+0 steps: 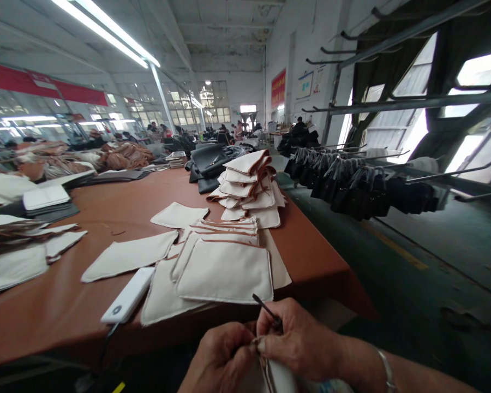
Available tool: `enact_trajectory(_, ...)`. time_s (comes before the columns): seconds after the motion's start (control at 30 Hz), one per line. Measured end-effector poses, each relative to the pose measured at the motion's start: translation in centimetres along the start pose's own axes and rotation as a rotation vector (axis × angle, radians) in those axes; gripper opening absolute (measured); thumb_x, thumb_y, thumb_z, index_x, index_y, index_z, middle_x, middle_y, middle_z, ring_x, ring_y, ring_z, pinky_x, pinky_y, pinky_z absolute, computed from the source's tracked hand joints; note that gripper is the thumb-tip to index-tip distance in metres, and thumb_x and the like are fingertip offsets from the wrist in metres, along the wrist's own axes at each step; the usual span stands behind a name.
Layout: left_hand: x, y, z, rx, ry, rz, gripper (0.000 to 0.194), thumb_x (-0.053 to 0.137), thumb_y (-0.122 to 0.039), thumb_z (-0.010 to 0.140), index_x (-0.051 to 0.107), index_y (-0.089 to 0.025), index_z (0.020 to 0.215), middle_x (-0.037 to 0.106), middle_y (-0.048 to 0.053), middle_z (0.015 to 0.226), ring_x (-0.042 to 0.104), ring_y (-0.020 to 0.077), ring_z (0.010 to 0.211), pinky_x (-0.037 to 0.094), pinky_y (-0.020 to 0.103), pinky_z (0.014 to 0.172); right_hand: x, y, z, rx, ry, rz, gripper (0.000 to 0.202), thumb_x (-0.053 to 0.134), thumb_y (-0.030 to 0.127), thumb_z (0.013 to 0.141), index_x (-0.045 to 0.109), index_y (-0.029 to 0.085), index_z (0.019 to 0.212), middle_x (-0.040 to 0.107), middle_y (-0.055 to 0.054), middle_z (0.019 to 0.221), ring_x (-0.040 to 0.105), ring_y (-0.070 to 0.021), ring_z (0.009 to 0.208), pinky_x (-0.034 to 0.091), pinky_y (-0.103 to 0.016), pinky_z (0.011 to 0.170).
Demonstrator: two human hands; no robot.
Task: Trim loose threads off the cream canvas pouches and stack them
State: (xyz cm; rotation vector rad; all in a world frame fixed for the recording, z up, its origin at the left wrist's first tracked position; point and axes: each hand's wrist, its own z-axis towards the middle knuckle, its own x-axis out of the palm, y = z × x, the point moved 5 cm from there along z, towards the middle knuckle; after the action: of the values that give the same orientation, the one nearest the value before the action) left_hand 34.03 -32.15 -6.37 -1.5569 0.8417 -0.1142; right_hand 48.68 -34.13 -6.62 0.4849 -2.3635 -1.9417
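At the table's front edge, both hands pinch the edge of a cream pouch piece [281, 376] with brown trim. My left hand [223, 355] grips that edge from the left, its fingers curled. My right hand [298, 341] presses thumb and finger on the same spot, the two hands nearly touching. A thin dark tool [264, 303] sticks out of my right hand, pointing up and left; its kind I cannot make out. Just beyond lies an overlapping row of cream pouch pieces [227, 270] with brown edges. The lower part of the held piece runs out of view.
A brown-covered table [118, 202] spreads ahead. On it are a white device with a cable [129, 295], a folded cream stack [245, 188], black material [208, 161] and more pieces at left [14, 267]. To the right stands a metal rack [417, 101] with hanging black items [347, 188].
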Motion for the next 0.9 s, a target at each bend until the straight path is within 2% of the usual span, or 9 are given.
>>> enact_trajectory(0.13, 0.4, -0.8, 0.0, 0.191, 0.014, 0.172, 0.028, 0.048, -0.022, 0.086, 0.055, -0.017, 0.060, 0.051, -0.002, 0.063, 0.044, 0.0120, 0.060, 0.034, 0.020, 0.058, 0.0, -0.6, -0.2, -0.037, -0.068, 0.026, 0.003, 0.061, 0.016, 0.067, 0.060, 0.014, 0.069, 0.058, 0.002, 0.060, 0.045, -0.0104, 0.056, 0.032, -0.020, 0.051)
enact_trajectory(0.23, 0.2, -1.1, -0.1, 0.250, 0.013, 0.212, 0.025, 0.049, -0.018, 0.084, 0.052, -0.018, 0.059, 0.050, -0.002, 0.063, 0.044, 0.0116, 0.059, 0.035, 0.020, 0.058, -0.1, -0.9, -0.3, -0.090, -0.110, 0.063, 0.004, 0.062, 0.016, 0.067, 0.063, 0.013, 0.068, 0.058, 0.001, 0.061, 0.046, -0.0110, 0.059, 0.034, -0.021, 0.054)
enact_trajectory(0.33, 0.1, -0.8, -0.3, 0.183, 0.051, 0.144, 0.026, 0.048, -0.022, 0.087, 0.056, -0.018, 0.062, 0.051, -0.002, 0.063, 0.044, 0.0122, 0.060, 0.035, 0.019, 0.057, -0.2, -0.9, -0.5, -0.126, -0.138, 0.082, 0.004, 0.064, 0.016, 0.068, 0.066, 0.012, 0.069, 0.062, 0.000, 0.064, 0.051, -0.0127, 0.063, 0.039, -0.022, 0.059)
enact_trajectory(0.43, 0.3, -0.1, -0.4, 0.058, 0.115, -0.031, 0.029, 0.049, -0.029, 0.089, 0.064, -0.016, 0.068, 0.051, -0.002, 0.065, 0.044, 0.0126, 0.062, 0.035, 0.020, 0.057, -0.2, -0.7, -0.9, -0.172, -0.128, 0.116, 0.005, 0.064, 0.015, 0.069, 0.068, 0.012, 0.070, 0.065, -0.001, 0.066, 0.056, -0.0138, 0.066, 0.042, -0.023, 0.063)
enact_trajectory(0.53, 0.5, 0.5, -0.6, -0.031, 0.138, -0.233, 0.028, 0.057, -0.036, 0.084, 0.070, -0.015, 0.072, 0.053, -0.001, 0.065, 0.040, 0.0123, 0.060, 0.033, 0.021, 0.056, -0.3, -0.6, -1.4, -0.240, -0.114, 0.146, 0.006, 0.066, 0.015, 0.071, 0.070, 0.012, 0.073, 0.067, -0.002, 0.071, 0.059, -0.0147, 0.069, 0.044, -0.023, 0.065)
enact_trajectory(0.63, 0.1, 0.7, -0.8, -0.077, 0.062, -0.365, 0.031, 0.066, -0.044, 0.077, 0.072, -0.015, 0.067, 0.058, 0.002, 0.066, 0.042, 0.0143, 0.062, 0.035, 0.023, 0.058, -0.5, -0.7, -1.8, -0.333, -0.103, 0.125, 0.007, 0.068, 0.020, 0.077, 0.070, 0.014, 0.075, 0.065, -0.002, 0.071, 0.058, -0.0142, 0.068, 0.044, -0.023, 0.064)
enact_trajectory(0.73, -0.2, 0.7, -0.8, -0.107, -0.044, -0.412, 0.039, 0.072, -0.053, 0.074, 0.071, -0.016, 0.062, 0.060, 0.004, 0.068, 0.046, 0.0176, 0.068, 0.038, 0.025, 0.062, -0.5, -0.5, -2.2, -0.520, -0.095, -0.006, 0.013, 0.065, 0.023, 0.086, 0.069, 0.016, 0.075, 0.064, -0.002, 0.070, 0.058, -0.0140, 0.067, 0.044, -0.024, 0.066)
enact_trajectory(0.8, 0.5, 1.0, -0.7, -0.155, 0.018, -0.483, 0.050, 0.071, -0.062, 0.074, 0.065, -0.015, 0.057, 0.053, 0.002, 0.061, 0.040, 0.0145, 0.061, 0.035, 0.025, 0.058, -0.4, -0.3, -2.5, -0.653, -0.085, -0.081, 0.015, 0.062, 0.024, 0.090, 0.067, 0.017, 0.077, 0.065, -0.003, 0.072, 0.059, -0.0146, 0.070, 0.046, -0.025, 0.069)
enact_trajectory(0.9, 2.6, 2.1, -0.7, -0.262, 0.213, -0.623, 0.060, 0.069, -0.072, 0.071, 0.058, -0.015, 0.058, 0.041, -0.003, 0.054, 0.027, 0.0079, 0.049, 0.021, 0.024, 0.047, -0.4, -0.2, -3.0, -0.779, -0.071, -0.159, 0.016, 0.056, 0.024, 0.092, 0.067, 0.018, 0.082, 0.065, -0.005, 0.075, 0.061, -0.0149, 0.072, 0.047, -0.025, 0.069)
